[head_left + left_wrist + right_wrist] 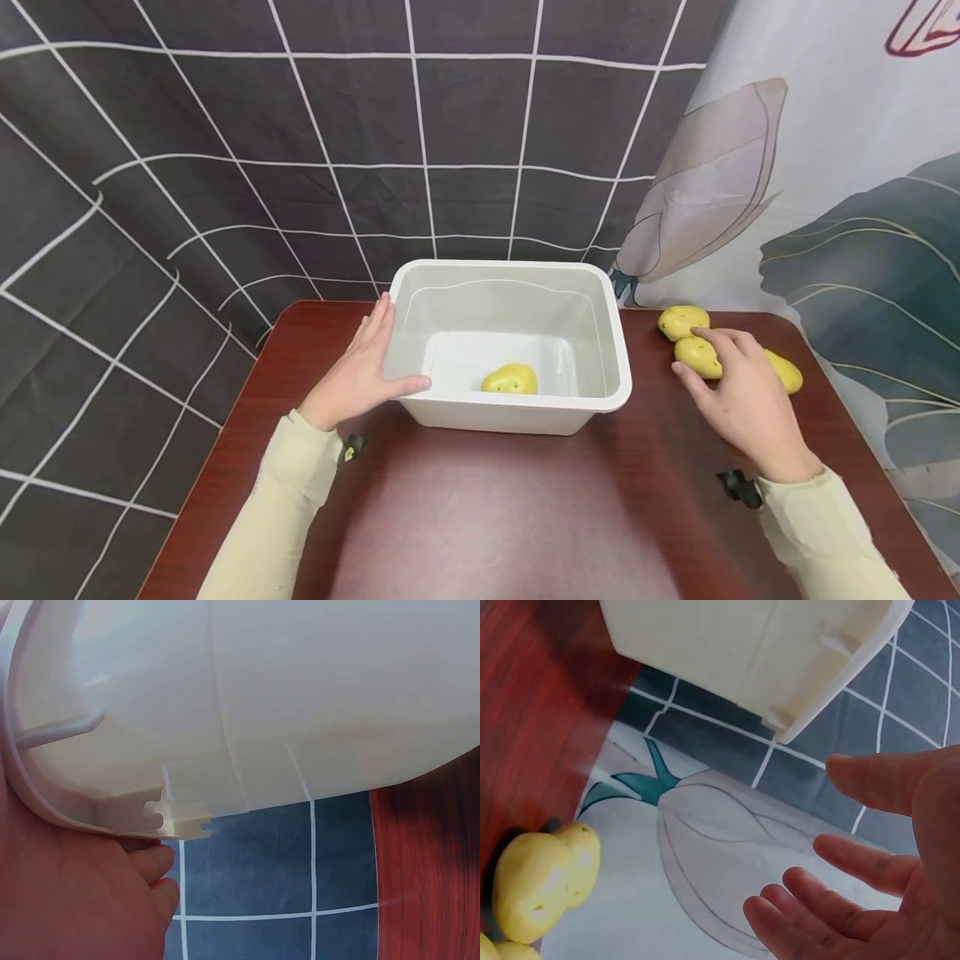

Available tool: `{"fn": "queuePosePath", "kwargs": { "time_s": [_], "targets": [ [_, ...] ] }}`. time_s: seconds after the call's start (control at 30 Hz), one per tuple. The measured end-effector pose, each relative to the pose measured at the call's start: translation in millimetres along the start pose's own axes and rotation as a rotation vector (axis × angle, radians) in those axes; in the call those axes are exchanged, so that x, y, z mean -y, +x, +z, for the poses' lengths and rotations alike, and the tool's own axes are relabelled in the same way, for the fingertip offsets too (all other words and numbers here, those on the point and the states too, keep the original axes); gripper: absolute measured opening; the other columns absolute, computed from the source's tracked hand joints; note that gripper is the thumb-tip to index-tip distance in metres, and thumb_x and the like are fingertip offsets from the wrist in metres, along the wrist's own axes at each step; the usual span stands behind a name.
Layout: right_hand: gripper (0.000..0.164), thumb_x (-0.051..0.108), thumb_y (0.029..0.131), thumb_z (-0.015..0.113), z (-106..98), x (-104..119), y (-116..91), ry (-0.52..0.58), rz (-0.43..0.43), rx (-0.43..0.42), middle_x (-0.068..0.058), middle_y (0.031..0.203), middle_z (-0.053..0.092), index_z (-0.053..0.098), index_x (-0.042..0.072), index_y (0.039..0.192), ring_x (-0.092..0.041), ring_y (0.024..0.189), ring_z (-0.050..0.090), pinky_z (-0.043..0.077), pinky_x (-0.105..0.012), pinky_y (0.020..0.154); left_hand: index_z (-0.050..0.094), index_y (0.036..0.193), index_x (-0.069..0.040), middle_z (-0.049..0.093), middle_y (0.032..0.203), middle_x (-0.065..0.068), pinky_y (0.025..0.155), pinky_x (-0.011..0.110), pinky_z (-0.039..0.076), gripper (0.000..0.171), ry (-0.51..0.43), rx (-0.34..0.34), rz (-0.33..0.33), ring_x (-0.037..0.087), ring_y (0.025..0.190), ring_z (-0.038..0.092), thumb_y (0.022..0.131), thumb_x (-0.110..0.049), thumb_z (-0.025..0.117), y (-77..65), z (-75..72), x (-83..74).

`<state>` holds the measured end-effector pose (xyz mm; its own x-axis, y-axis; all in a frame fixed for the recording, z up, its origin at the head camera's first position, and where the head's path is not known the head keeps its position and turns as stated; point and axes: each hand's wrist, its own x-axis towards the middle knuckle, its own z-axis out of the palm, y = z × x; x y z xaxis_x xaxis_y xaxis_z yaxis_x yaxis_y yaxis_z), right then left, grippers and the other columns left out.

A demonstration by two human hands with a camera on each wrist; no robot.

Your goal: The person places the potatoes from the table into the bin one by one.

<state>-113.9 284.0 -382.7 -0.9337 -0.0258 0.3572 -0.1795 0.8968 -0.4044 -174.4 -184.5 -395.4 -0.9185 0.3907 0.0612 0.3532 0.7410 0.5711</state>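
Potatoes (697,357) on table's (480,517) right side, one more in bin (495,417), probably firm, light and slick, so grip across the middle; right hand (750,404) above them, fingers loose, holding nothing, left hand (360,367) straight-fingered against bin's left end.

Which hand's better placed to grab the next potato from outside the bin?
Right, I'd say. The right hand is open, empty and right by the loose potatoes. The left hand is against the left side of the bin, which stands between it and them.
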Motion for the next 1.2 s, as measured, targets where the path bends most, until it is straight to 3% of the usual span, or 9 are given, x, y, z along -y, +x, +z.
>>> {"fn": "queuePosePath", "kwargs": {
  "time_s": [0.2,0.53,1.2],
  "targets": [
    [0.056,0.017,0.089,0.075,-2.3,-5.7,-4.3,-0.006,0.058,0.025,-0.034,0.129,0.048,0.054,-0.009,0.134,-0.051,0.116,0.046,0.039,-0.068,0.090,0.005,0.160,-0.001,-0.010,0.168,0.002,0.124,0.049,0.005,0.121,-0.007,-0.001,0.012,0.027,0.154,-0.005,0.081,-0.059,0.076,-0.8,0.3,0.4],
    [0.053,0.016,0.089,0.074,-2.5,-19.8,-10.9,-0.015,0.057,-0.003,-0.034,0.128,0.048,0.055,-0.009,0.132,-0.049,0.110,0.047,0.038,-0.064,0.084,0.005,0.160,0.000,-0.009,0.168,0.003,0.124,0.049,0.005,0.120,-0.004,-0.004,0.022,0.028,0.154,-0.004,0.082,-0.059,0.075,-0.1,-0.3,0.8],
    [0.052,0.016,0.088,0.075,-1.2,-36.1,-22.5,-0.026,0.137,-0.010,-0.037,0.129,0.048,0.056,-0.011,0.128,-0.052,0.118,0.043,0.036,-0.069,0.090,0.004,0.160,-0.001,-0.010,0.168,0.003,0.124,0.050,0.005,0.120,-0.006,-0.007,0.020,0.028,0.154,-0.004,0.082,-0.060,0.074,-0.8,-0.3,1.3]
  ]
}}
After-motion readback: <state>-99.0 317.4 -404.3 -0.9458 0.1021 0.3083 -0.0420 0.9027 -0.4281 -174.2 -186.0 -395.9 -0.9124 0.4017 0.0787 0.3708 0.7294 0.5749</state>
